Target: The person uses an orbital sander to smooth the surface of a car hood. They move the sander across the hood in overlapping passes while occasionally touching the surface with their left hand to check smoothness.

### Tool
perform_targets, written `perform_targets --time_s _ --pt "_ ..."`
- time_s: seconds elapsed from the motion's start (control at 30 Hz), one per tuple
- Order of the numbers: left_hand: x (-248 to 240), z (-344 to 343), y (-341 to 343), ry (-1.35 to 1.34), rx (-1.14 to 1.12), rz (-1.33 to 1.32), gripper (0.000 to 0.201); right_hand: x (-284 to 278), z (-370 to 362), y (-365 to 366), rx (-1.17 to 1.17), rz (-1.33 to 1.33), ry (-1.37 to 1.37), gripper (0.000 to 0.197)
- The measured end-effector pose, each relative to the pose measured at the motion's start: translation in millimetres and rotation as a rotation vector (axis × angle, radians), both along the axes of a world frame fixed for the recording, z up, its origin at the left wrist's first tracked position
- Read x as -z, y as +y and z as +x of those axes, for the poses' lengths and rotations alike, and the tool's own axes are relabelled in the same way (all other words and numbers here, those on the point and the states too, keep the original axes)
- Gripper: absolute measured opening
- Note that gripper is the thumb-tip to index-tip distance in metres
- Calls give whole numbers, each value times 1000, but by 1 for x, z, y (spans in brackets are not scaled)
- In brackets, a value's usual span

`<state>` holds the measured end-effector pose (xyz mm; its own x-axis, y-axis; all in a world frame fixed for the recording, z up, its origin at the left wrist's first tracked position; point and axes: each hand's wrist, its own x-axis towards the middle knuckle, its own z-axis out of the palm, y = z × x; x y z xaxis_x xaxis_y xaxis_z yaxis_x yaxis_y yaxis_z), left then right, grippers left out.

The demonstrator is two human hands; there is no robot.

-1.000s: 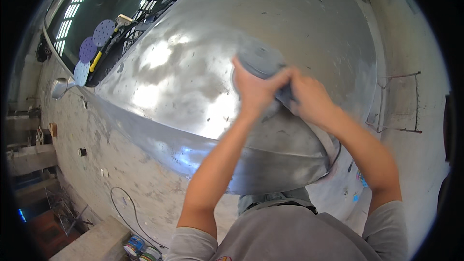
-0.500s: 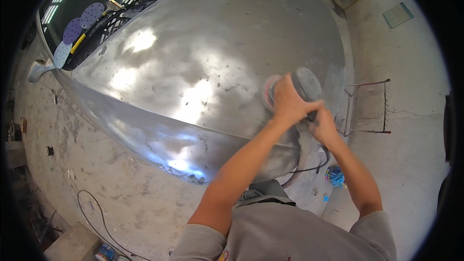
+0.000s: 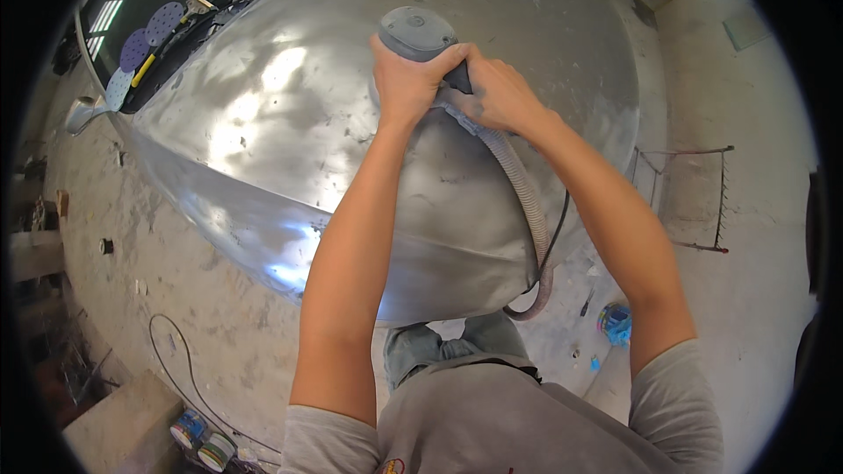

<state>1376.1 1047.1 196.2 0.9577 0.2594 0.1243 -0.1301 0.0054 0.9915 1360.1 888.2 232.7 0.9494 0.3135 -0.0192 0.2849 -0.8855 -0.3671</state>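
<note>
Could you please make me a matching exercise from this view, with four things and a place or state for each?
Things:
1. Power sander
2. Ribbed hose
3. Three sanding discs
4. Two cans

Places or states:
A. At the lower left
B. In a row at the upper left
C. Held by the left hand and right hand
D. Pale grey, curving downward

Pairs: 1-C, 2-D, 3-B, 4-A

Panel (image 3: 325, 123) lies open leftward (hose (image 3: 520, 175) obstructs nearside).
</note>
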Motion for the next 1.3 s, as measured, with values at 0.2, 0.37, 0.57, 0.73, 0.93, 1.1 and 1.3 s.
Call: perform_targets --time_s 0.2,0.37,0.57,0.73,0.93,1.1,1.3 --pt "17 -59 -71 -48 -191 37 102 15 -17 -72 -293 272 68 56" --pt "22 -98 -125 -31 -308 61 102 16 -24 -106 -237 350 223 56" --pt "26 -100 -104 8 -277 -76 104 19 -21 -83 -109 406 669 53" --pt "61 -132 -82 -78 -370 259 106 13 -17 -55 -292 376 336 43" --pt "98 -140 25 216 -433 1026 95 -11 27 -47 -34 221 431 20" --pt "111 -141 47 255 -399 1255 96 0 7 -52 -94 249 363 15" --pt "129 -249 -92 110 163 1078 97 0 17 -39 -33 238 385 33"
